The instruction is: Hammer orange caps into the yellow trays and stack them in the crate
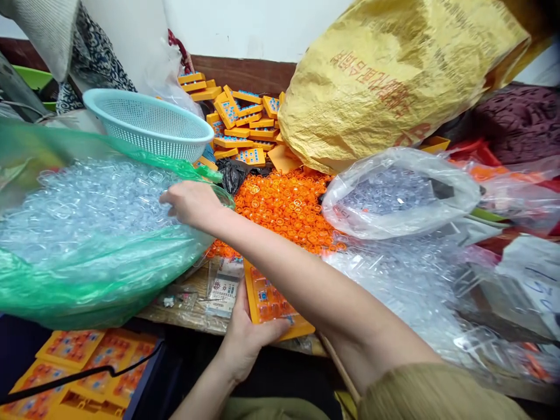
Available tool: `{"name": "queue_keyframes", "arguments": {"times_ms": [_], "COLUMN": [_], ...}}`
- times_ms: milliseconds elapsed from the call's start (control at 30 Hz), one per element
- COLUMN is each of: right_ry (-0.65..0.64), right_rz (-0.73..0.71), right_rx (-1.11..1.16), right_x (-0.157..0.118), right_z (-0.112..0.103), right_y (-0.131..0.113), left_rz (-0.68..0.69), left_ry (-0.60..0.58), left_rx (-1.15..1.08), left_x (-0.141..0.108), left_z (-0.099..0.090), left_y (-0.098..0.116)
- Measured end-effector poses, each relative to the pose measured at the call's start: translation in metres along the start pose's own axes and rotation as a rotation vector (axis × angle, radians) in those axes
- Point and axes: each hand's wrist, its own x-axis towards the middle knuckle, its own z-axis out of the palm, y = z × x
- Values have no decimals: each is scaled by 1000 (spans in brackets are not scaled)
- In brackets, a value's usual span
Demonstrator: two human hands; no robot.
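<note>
My left hand (247, 335) grips a flat orange plastic case (272, 303) by its left and lower edges, thumb on top. Rows of small orange and blue parts show inside the case, partly behind my right forearm. My right hand (192, 203) has crossed to the left, over the edge of a green plastic bag (144, 274). Its fingers are curled at the heap of small clear plastic pieces (100, 204) in the bag. What lies between those fingertips, if anything, is hidden. Small orange rings (280, 204) are piled just beyond my right forearm.
A light blue basket (149, 119) stands behind the green bag. Several orange cases (245, 122) are stacked at the back beside a yellow sack (394, 76). On the right are a white bag (345, 216) and loose clear pieces (394, 280). Filled cases (100, 356) lie lower left.
</note>
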Motion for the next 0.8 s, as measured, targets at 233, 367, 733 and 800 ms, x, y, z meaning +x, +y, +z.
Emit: {"name": "queue_keyframes", "arguments": {"times_ms": [233, 367, 733, 800], "right_ry": [-84, -46, 323, 345], "right_rz": [-210, 232, 284, 199], "right_rx": [-17, 265, 241, 192], "right_x": [-45, -119, -200, -203], "right_z": [-84, -124, -100, -97], "right_y": [22, 49, 66, 67], "left_rz": [-55, -119, -31, -13], "left_ry": [-26, 49, 111, 103], "left_rx": [-148, -272, -134, -75], "left_x": [-1, 3, -3, -3], "left_z": [-4, -7, 12, 11], "left_y": [1, -2, -19, -21]}}
